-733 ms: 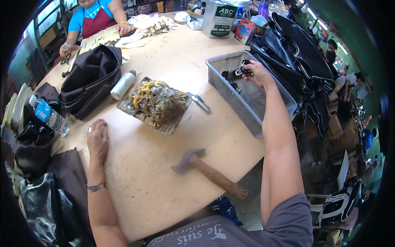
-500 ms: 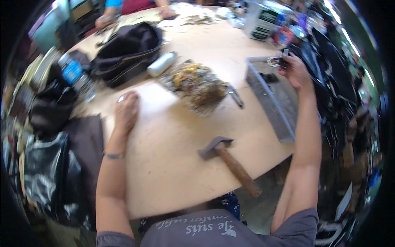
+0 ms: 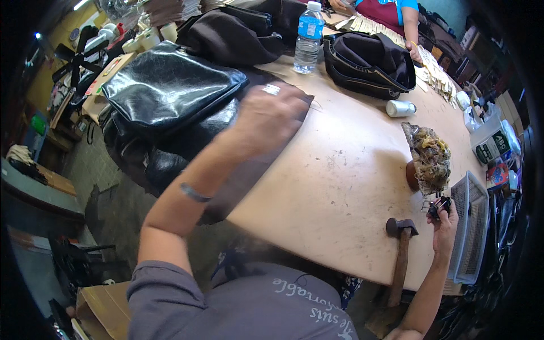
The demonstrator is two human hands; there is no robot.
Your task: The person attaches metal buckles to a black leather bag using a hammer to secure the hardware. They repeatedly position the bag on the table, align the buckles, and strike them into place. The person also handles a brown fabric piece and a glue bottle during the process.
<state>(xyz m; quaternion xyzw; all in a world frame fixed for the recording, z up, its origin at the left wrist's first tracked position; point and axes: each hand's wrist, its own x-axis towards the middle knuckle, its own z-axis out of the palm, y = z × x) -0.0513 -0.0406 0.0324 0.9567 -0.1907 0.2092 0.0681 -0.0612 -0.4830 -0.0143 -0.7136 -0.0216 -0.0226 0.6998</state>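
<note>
A: Where are the small black buckled pieces [image 3: 438, 208]?
B: In the right hand [image 3: 445, 225], pinched in its fingertips above the table [image 3: 340, 198], between the hammer [image 3: 402, 249] and the grey mesh basket [image 3: 468, 249].

A: And how does the glossy black bag [image 3: 170, 85] lie from the left hand [image 3: 271, 118]?
B: To its left, just beside it, with the long side running roughly crosswise. Beneath is a flat dark brown piece [image 3: 241, 183] whose straight edge slants from near the fingers down toward the person. The left hand is much the nearer; the right is well apart, across the table.

A: How are the arms set?
B: The left elbow is bent, forearm slanting up and rightward, back of the hand uppermost. It's blurred, so I can't tell if those fingers grip or touch anything. The right forearm rises from the lower edge, fingers upward, closed round the buckled pieces.
</note>
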